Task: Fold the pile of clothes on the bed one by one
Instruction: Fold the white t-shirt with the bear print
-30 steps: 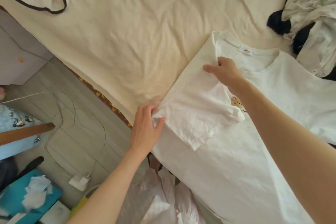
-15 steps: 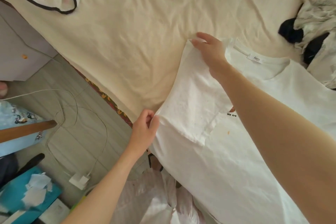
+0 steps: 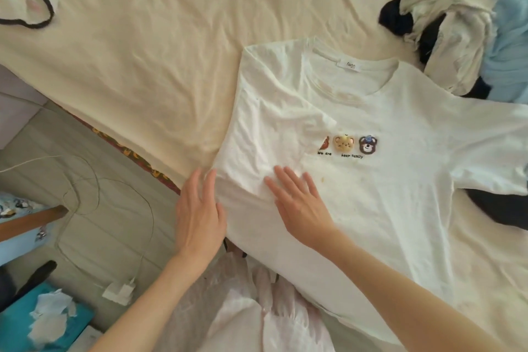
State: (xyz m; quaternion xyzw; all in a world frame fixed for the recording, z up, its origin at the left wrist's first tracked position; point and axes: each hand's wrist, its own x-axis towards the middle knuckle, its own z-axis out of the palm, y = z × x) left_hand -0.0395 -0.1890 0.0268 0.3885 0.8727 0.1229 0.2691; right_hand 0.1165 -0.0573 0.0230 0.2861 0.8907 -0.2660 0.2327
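I have the white cotton T-shirt with three bear faces (image 3: 371, 180) lying flat at the edge of the cream-sheeted bed (image 3: 143, 80), one sleeve folded in. My left hand (image 3: 198, 214) and right hand (image 3: 297, 203) rest on it, fingers straight, gripping nothing. I should press outward along the fold so the crease lies sharp.

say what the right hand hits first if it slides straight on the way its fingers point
The right hand lies flat on the t-shirt, fingers pointing up-left. It would probably run first onto the folded-in sleeve, whose hem seems to lie right at its fingertips, then on toward the shirt's left edge.
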